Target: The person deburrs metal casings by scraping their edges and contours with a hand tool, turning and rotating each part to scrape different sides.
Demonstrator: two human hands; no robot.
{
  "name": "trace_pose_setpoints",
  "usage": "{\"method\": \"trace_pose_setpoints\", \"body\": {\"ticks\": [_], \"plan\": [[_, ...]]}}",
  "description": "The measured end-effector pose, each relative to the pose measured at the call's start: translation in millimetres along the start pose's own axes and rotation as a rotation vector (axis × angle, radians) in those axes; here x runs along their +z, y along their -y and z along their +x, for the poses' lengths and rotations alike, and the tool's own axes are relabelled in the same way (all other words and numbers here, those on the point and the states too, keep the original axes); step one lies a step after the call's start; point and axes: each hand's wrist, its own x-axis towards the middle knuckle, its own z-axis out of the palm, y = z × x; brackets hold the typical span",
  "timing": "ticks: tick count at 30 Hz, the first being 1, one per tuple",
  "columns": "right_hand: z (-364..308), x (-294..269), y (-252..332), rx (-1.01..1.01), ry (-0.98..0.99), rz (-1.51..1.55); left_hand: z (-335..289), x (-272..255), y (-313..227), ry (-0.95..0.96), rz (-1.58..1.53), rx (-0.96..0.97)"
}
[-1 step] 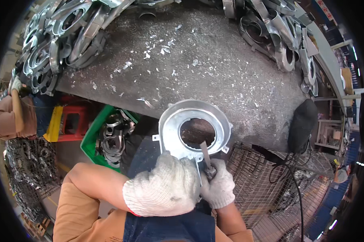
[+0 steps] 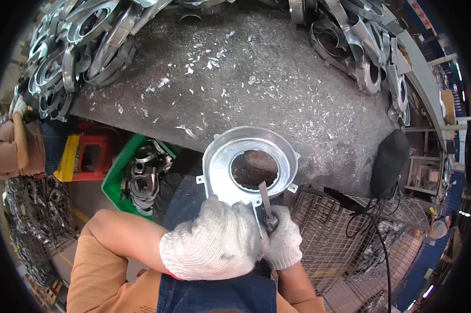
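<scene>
A silvery cast-metal ring housing [image 2: 219,175] with a large round opening and small lugs on its rim lies over the near edge of the table, tilted towards me. My left hand [image 2: 212,237], in a white knitted glove, is closed on its near end. My right hand [image 2: 283,241], gloved too, grips a narrow flat-bladed hand tool [image 2: 265,197], like a file or scraper. The blade points up and overlaps the near right side of the housing, by the opening's edge. Whether it touches the metal I cannot tell. The glove hides most of the handle.
The grey table [image 2: 277,99] is strewn with metal shavings. Similar castings are heaped at far left [image 2: 97,47] and far right [image 2: 358,49]. A green crate [image 2: 111,180] of metal parts stands left, wire baskets [image 2: 329,235] right. A dark padded object [image 2: 390,163] hangs with cables. Another person [image 2: 21,143] works at far left.
The whole view has shifted very slightly. Both hands keep the same grip, and the blade stays at the near right side of the housing.
</scene>
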Motion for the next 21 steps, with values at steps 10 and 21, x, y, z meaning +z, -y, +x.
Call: {"method": "trace_pose_setpoints", "body": {"ticks": [10,21], "plan": [[10,2,-11,0.004,-0.331,-0.103,20,8,-9,-0.045,0.139,0.226],[18,-8,-49,-0.028,0.309,0.305,4,31,-19,-0.096,-0.015,0.048]]}}
